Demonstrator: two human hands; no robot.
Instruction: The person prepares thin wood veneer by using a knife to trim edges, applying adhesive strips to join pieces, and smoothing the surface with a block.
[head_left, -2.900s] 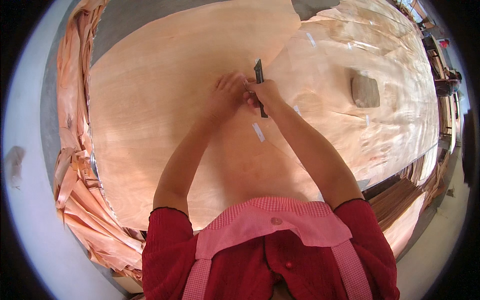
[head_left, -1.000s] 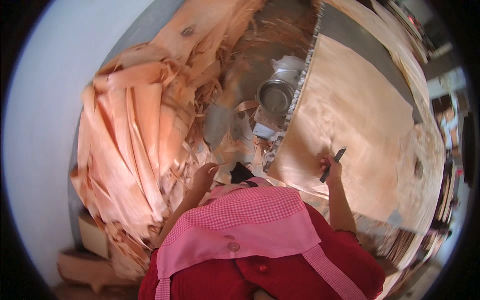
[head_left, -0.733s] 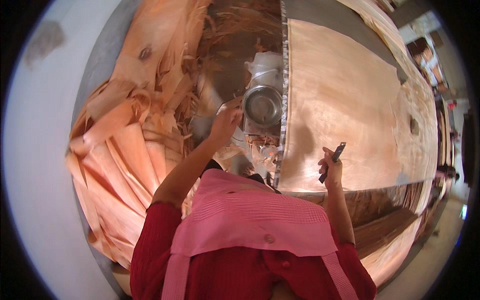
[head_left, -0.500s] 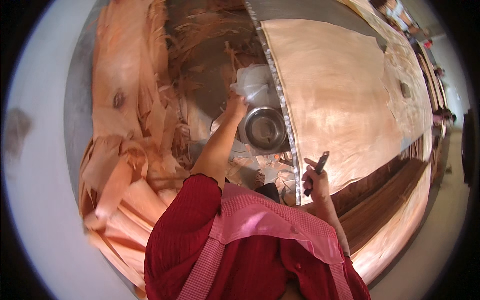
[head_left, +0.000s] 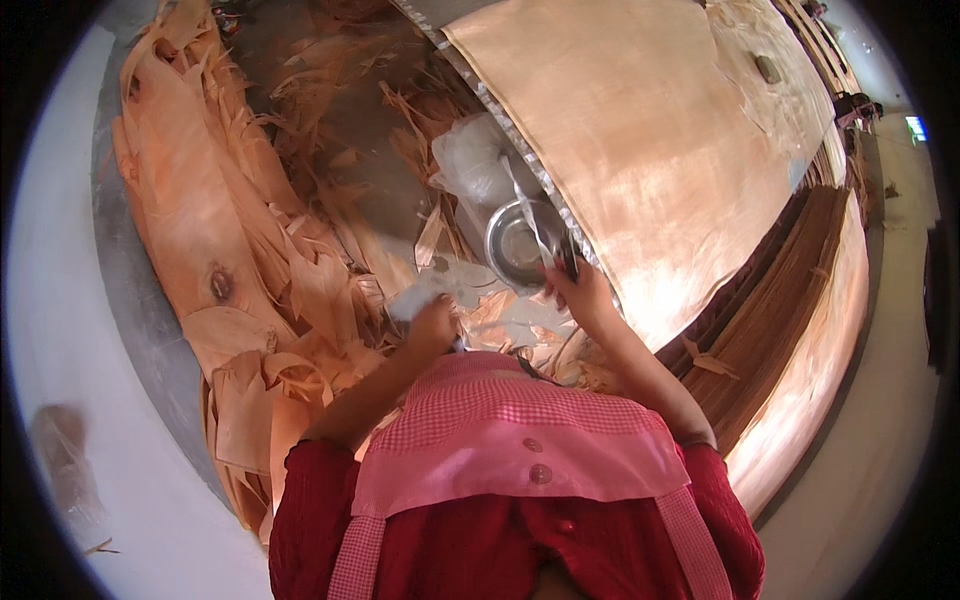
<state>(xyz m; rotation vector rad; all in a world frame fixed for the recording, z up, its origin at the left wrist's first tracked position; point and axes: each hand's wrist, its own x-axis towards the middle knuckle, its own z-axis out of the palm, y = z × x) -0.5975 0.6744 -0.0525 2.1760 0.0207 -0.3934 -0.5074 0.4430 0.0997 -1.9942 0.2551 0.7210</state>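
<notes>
My right hand (head_left: 580, 295) is closed on a black-handled knife (head_left: 569, 255), with a narrow white strip (head_left: 520, 195) at its fingers, crossing over a steel bowl (head_left: 505, 240). Crumpled translucent plastic (head_left: 470, 165) lies beyond the bowl. My left hand (head_left: 435, 320) is lower and to the left, fingers curled beside a blurred whitish material (head_left: 410, 300); what it grips is hard to make out.
A large veneer sheet (head_left: 630, 150) covers the bench at right, with a stone block (head_left: 766, 68) toward its far side. Loose peeled veneer (head_left: 190, 200) heaps along the left. Stacked brown sheets (head_left: 760, 330) sit at lower right; scraps (head_left: 490, 310) litter the floor between.
I have turned from the veneer sheet toward the bowl. My left hand has drawn back from the plastic; my right hand has moved up and left to the bowl, with the white strip there.
</notes>
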